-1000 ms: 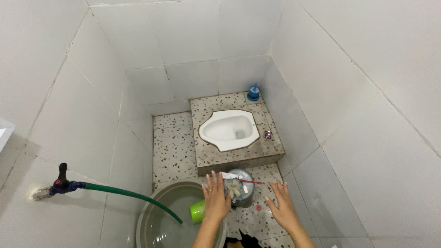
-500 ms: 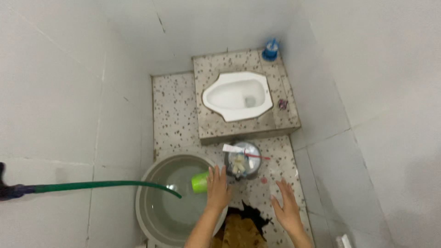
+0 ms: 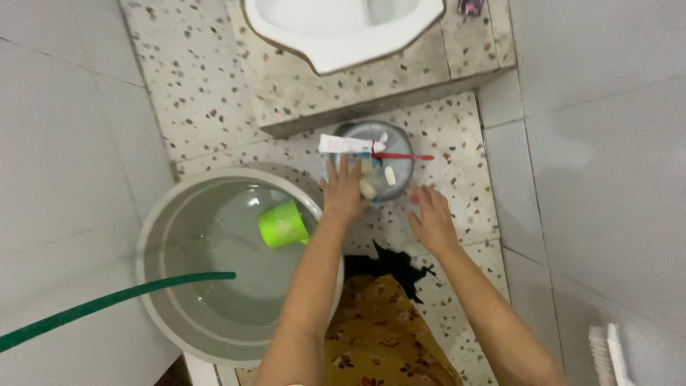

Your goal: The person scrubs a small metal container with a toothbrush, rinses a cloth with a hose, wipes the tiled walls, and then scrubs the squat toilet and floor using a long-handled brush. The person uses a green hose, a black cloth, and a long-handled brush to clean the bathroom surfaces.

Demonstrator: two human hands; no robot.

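Two bare forearms reach in from the bottom edge, with no sleeves, watch, rings or bracelets visible. The left hand (image 3: 344, 191) and right hand (image 3: 431, 218) are uncovered, with short, unpainted nails. Between the arms shows a mustard-yellow garment (image 3: 371, 336) printed with small reddish-brown floral shapes, and a patch of black cloth (image 3: 389, 263) just above it.

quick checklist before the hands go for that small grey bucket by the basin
1. Left hand on the bucket rim: cannot tell, fingers reach it, grip unclear.
2. Right hand free: ok, open, holding nothing.
3. Small grey bucket upright on the floor: ok.
4. Red toothbrush and toothpaste tube secured: not ok, lying loose across the rim.
5. Green cup clear of the bucket: ok, floating in the basin.
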